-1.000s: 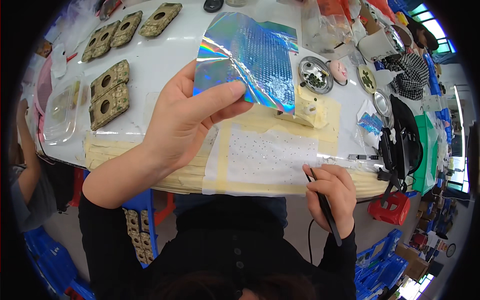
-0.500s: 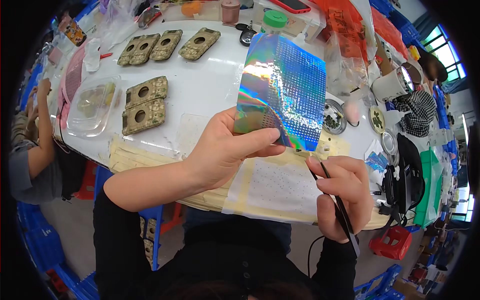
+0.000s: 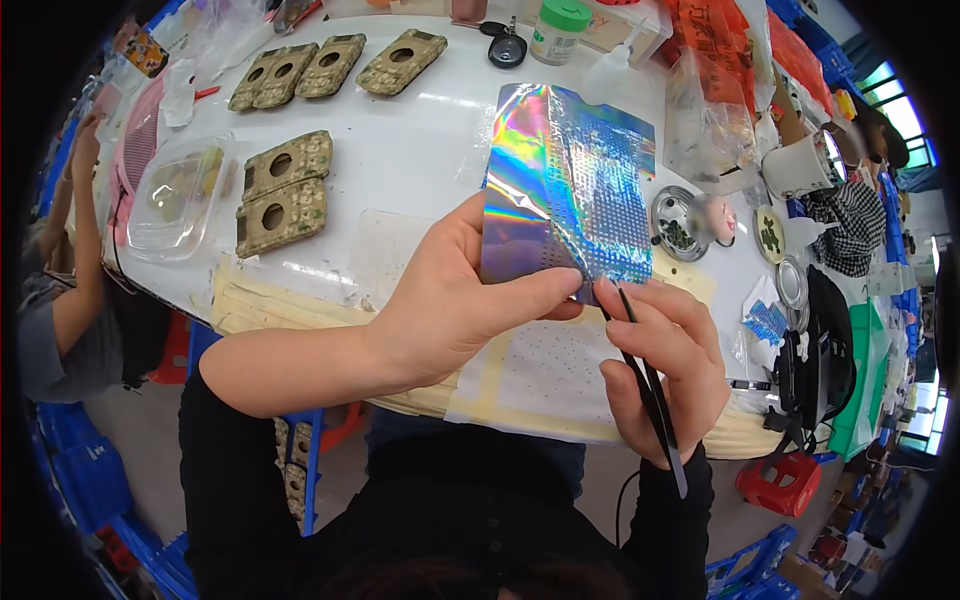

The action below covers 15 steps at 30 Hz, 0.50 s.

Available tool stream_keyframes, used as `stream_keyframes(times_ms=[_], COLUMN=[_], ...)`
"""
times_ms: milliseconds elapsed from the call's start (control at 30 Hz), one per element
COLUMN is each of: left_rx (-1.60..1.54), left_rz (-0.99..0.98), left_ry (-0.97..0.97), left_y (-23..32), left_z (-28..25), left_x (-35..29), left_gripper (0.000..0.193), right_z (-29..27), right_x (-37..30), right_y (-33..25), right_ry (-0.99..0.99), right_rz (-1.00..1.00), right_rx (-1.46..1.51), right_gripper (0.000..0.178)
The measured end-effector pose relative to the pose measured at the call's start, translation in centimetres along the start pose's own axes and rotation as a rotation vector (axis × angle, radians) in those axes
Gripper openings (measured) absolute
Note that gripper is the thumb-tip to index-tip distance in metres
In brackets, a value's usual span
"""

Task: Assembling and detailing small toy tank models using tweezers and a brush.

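Note:
My left hand [image 3: 455,310] pinches the lower left edge of a shiny holographic sheet [image 3: 530,150], thumb on its face. Small squares in rows cover the sheet's right part. Black tweezers [image 3: 653,405] are gripped in my right hand [image 3: 675,360], whose fingertips touch or nearly touch the sheet's lower edge by my left thumb. Whether the tips hold anything is hidden. Below lies a white paper [image 3: 540,375] with many small dots, edged with yellowish tape. Several camouflage-patterned tank-hull-shaped pieces [image 3: 285,195] with round holes lie on the table to the left and behind.
At left stand a clear plastic food box [image 3: 175,210] and a co-worker's arm [image 3: 80,220]. Behind the sheet are a green-lidded jar [image 3: 560,30] and car keys [image 3: 505,45]. Round metal dishes [image 3: 672,215] with small dark parts, a black bag [image 3: 830,350] and a green tray [image 3: 862,375] fill the right.
The sheet has tilted and its shine has shifted. My right hand with the tweezers has moved up and left to the sheet's lower edge. My left hand keeps its hold.

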<state>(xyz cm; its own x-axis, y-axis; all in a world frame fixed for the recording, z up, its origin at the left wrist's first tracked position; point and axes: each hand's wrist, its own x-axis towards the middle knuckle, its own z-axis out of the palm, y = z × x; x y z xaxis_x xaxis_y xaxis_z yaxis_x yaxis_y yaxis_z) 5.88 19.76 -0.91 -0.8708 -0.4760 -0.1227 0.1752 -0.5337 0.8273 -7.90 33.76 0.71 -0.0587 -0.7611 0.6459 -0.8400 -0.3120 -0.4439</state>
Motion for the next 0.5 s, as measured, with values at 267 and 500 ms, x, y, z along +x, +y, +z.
stream_keyframes(times_ms=[267,500], left_rx=[0.02,0.024], left_rz=[0.056,0.056], left_ry=[0.009,0.003], left_y=[0.32,0.58], left_z=[0.55,0.83], left_x=[-0.13,-0.06], left_gripper=[0.037,0.038], right_z=[0.08,-0.12], right_x=[-0.18,-0.15], right_y=[0.02,-0.02], right_ry=[0.031,0.014], right_rz=[0.014,0.041], right_rx=[0.038,0.052], right_gripper=[0.032,0.031])
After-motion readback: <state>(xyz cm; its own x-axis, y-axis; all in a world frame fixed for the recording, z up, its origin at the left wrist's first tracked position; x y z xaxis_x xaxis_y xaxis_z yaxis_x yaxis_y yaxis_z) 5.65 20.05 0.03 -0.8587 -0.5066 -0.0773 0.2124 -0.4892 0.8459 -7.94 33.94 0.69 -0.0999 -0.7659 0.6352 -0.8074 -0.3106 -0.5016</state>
